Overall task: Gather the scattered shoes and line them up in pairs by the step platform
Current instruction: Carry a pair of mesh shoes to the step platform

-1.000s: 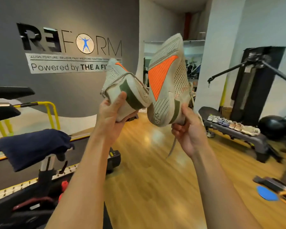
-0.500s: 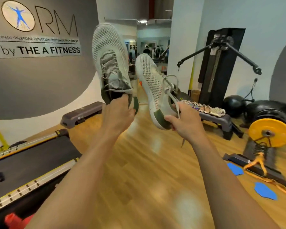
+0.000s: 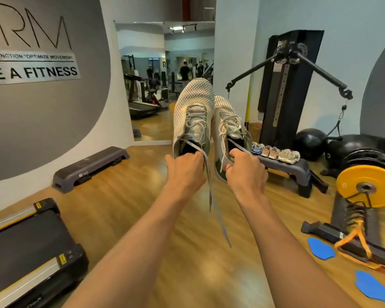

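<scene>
A wooden floor (image 3: 125, 207) runs through the gym, with a treadmill (image 3: 27, 252) at the lower left and a black cable machine (image 3: 287, 85) against the far wall on the right. A tall mirror (image 3: 142, 74) stands in the far corner. One grey step platform (image 3: 91, 165) sits by the left wall. A second step platform (image 3: 282, 167) lies in front of the cable machine and serves as the surface for a row of small shoes (image 3: 276, 153) set side by side. A yellow weight plate (image 3: 365, 187) stands at the right. Held up in mid-air, toes pointing up and away, are two pale mesh sneakers that touch along their sides. The left hand (image 3: 185, 172) is clenched round the heel of the left sneaker (image 3: 193, 112), and the right hand (image 3: 247, 172) grasps the heel of the right sneaker (image 3: 228, 121). Both hands are well apart from the loaded platform. Two blue pads (image 3: 320, 248) lie on the floor at the lower right. A loose lace (image 3: 218, 218) dangles between the forearms.
</scene>
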Demonstrator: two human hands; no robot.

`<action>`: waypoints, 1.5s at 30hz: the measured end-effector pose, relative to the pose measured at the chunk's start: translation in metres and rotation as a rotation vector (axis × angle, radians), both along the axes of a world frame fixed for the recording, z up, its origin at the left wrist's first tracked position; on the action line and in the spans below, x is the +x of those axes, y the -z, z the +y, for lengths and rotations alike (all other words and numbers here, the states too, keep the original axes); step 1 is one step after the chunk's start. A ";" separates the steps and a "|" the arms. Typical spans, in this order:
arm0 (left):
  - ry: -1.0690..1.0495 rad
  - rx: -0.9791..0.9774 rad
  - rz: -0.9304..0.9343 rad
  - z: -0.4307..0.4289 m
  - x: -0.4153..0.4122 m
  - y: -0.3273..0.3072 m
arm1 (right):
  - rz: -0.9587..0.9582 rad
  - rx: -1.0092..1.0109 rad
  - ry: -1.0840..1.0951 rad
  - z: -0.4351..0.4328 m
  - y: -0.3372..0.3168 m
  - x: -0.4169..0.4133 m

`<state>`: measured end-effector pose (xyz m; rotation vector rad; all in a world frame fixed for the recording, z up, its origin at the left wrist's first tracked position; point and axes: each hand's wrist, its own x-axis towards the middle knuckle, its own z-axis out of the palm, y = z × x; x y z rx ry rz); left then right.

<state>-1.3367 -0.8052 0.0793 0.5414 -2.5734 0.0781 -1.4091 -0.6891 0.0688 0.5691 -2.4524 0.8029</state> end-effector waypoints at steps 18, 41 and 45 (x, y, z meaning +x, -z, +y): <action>0.322 0.124 -0.030 -0.086 -0.432 0.055 | -0.059 0.087 0.243 -0.080 0.047 -0.382; 0.352 0.323 -0.270 -0.151 -0.959 0.126 | -0.220 0.154 0.337 -0.152 0.129 -0.913; 0.363 0.373 -0.331 -0.181 -1.039 0.160 | -0.317 0.175 0.348 -0.182 0.158 -0.986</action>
